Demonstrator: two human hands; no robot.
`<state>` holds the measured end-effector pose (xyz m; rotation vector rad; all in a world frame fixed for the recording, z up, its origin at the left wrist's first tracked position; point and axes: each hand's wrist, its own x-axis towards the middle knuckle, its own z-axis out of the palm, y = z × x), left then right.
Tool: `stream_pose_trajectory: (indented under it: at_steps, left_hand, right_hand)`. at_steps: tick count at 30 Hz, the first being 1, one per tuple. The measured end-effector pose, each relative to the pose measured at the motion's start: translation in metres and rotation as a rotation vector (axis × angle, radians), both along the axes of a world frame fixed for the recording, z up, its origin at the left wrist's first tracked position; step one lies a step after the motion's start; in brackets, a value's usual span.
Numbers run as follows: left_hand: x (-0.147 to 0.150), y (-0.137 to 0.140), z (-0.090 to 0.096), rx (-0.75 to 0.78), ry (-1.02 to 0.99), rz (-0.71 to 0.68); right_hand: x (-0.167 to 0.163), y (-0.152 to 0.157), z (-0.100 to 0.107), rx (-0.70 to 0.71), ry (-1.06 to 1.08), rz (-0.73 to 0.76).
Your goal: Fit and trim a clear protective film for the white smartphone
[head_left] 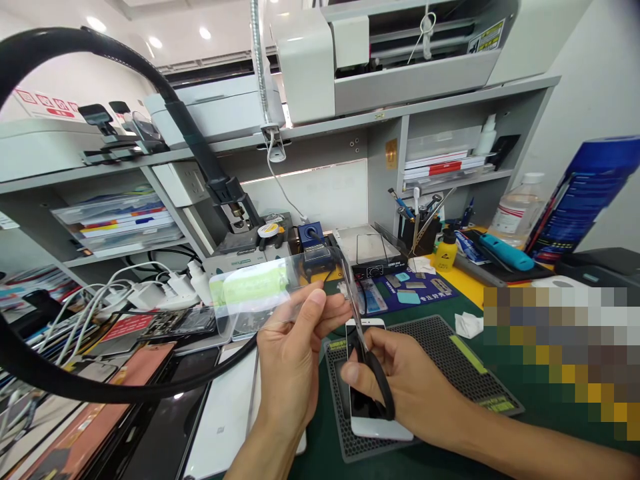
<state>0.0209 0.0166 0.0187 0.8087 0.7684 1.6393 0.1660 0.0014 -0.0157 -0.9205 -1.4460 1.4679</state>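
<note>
My left hand point(293, 363) pinches a clear plastic film point(255, 283) with a pale green patch, its free part reaching out to the left. In my right hand point(413, 380) is a pair of scissors point(384, 393) with black handles, blades pointing up and away. The blades stand close to the fingertips of my left hand, at the film's right end; whether they touch the film I cannot tell. Below the scissors a white phone point(383, 429) lies on a dark textured mat point(440, 360), partly hidden by my right hand.
A black hose point(185, 133) arches across the left side. Phones and a pinkish panel point(120, 387) lie at left, near white chargers point(165, 293). Behind stand a pen holder point(420, 230), a yellow bottle point(446, 251) and a clear bottle point(517, 210). Crumpled tissue point(469, 325) lies right.
</note>
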Motion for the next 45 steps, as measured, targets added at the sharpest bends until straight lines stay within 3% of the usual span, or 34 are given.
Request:
stream_pose_trajectory:
  at_steps: [45]
  left_hand:
    - [0.0001,-0.0023,0.0029,0.002,0.02,0.029]
  right_hand:
    - [-0.0027,-0.0026,-0.0003,0.017,-0.052,-0.028]
